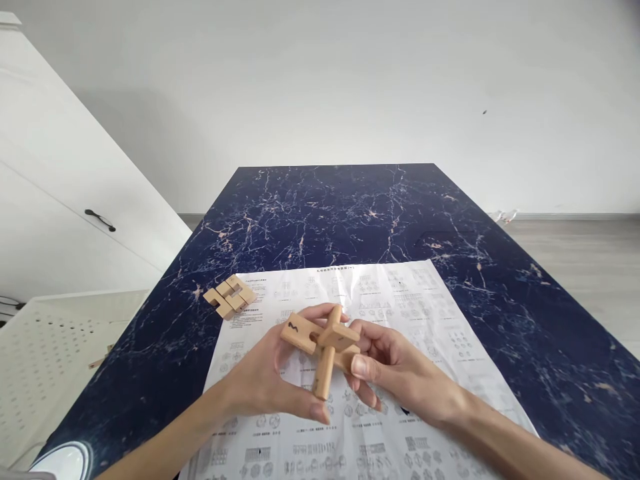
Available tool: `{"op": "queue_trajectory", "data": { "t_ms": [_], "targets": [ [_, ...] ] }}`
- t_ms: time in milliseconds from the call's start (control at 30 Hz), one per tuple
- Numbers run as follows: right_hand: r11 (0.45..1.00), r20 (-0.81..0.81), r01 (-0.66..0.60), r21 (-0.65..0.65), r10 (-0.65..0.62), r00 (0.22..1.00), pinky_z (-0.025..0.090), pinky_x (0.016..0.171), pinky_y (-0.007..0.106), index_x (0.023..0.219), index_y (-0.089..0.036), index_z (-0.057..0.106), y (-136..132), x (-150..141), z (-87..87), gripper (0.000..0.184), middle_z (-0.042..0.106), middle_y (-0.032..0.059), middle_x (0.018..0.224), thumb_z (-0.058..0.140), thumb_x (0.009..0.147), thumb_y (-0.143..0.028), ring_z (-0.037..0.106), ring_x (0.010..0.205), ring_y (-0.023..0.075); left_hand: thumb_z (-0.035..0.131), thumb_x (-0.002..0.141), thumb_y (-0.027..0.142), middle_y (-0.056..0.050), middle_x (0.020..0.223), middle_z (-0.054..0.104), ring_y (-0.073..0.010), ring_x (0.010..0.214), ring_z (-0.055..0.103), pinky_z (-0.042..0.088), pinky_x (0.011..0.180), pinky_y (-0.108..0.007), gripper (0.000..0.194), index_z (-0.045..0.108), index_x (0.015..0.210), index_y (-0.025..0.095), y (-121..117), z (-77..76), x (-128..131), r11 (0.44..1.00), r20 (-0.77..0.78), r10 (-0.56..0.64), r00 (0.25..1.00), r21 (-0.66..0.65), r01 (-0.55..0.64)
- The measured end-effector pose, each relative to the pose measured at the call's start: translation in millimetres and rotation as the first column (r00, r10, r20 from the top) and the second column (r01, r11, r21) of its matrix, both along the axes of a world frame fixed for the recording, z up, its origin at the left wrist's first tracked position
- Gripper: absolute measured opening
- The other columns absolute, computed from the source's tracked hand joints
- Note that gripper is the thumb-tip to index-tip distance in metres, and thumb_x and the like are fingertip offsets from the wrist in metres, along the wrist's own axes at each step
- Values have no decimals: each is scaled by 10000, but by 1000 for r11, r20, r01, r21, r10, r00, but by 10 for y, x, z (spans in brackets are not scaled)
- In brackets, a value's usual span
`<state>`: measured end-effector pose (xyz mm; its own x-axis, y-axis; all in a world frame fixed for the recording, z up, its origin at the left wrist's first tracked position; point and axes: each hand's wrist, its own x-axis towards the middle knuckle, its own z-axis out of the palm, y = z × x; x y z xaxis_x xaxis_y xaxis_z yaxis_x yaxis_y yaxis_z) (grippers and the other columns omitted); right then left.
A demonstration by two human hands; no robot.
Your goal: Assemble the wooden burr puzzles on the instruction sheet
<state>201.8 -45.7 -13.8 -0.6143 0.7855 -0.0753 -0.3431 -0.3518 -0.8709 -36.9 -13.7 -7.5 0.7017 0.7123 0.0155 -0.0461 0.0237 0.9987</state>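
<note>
Several interlocking wooden pieces form a burr puzzle (324,370) held between my two hands, above a printed sheet. One flat slotted piece at its left end bears a black handwritten mark, and a rounded stick crosses it from top to bottom. My left hand (260,377) curves around the left side, fingers behind the wood and thumb stretched below near the stick's lower end. With thumb and fingers, my right hand (407,373) pinches the right-hand end of the puzzle. The left fingertips are partly hidden by the wood.
The paper sheet (400,293) with rows of small diagrams lies on a dark blue marbled table (330,213). More wooden blocks (231,298) sit fitted together at its upper left corner. A white cabinet (75,167) and a perforated white surface (65,347) stand left.
</note>
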Motion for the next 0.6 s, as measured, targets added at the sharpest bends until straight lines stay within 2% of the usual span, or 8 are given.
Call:
{"op": "queue_trajectory", "data": {
  "t_ms": [133, 233, 367, 467, 600],
  "targets": [
    [1000, -18, -5, 9, 5, 1000, 465, 544, 237, 958, -196, 590, -5, -5, -21, 392, 662, -31, 788, 812, 953, -519, 556, 537, 70, 1016, 677, 488, -77, 1565, 606, -433, 1502, 494, 266, 1269, -695, 919, 615, 1500, 410, -13, 7, 13, 1000, 12, -11, 1000, 11, 11],
    [1000, -11, -7, 13, 8, 1000, 478, 539, 242, 972, -196, 590, -6, -10, -30, 416, 658, -36, 771, 809, 945, -549, 558, 523, 74, 1019, 672, 493, -77, 1541, 631, -432, 1503, 498, 265, 1262, -705, 969, 572, 1530, 428, -18, 1, 7, 1000, 10, 8, 1000, 8, -8],
    [1000, 19, -8, 7, 8, 1000, 491, 553, 256, 978, -201, 579, -11, -9, -12, 431, 648, -36, 763, 765, 967, -589, 556, 530, 83, 1024, 658, 489, -96, 1509, 663, -439, 1501, 504, 242, 1271, -712, 994, 569, 1535, 385, -30, -7, -2, 999, -29, 29, 999, -15, -29],
    [1000, 48, 8, 19, -8, 999, 490, 560, 261, 1007, -202, 583, -12, -16, 14, 426, 645, -27, 773, 716, 997, -606, 563, 555, 93, 1035, 642, 455, -95, 1479, 688, -434, 1493, 519, 242, 1283, -701, 1025, 553, 1542, 369, -48, -15, -5, 996, -65, 87, 994, 0, -87],
    [996, 93, 65, 67, -71, 993, 502, 583, 271, 1049, -205, 577, -12, -39, 32, 422, 650, -11, 805, 661, 1027, -618, 596, 611, 115, 1012, 690, 414, -91, 1522, 660, -426, 1497, 518, 305, 1267, -688, 991, 531, 1555, 380, -67, -20, 2, 986, -112, 162, 980, -5, -164]
  ]
}}
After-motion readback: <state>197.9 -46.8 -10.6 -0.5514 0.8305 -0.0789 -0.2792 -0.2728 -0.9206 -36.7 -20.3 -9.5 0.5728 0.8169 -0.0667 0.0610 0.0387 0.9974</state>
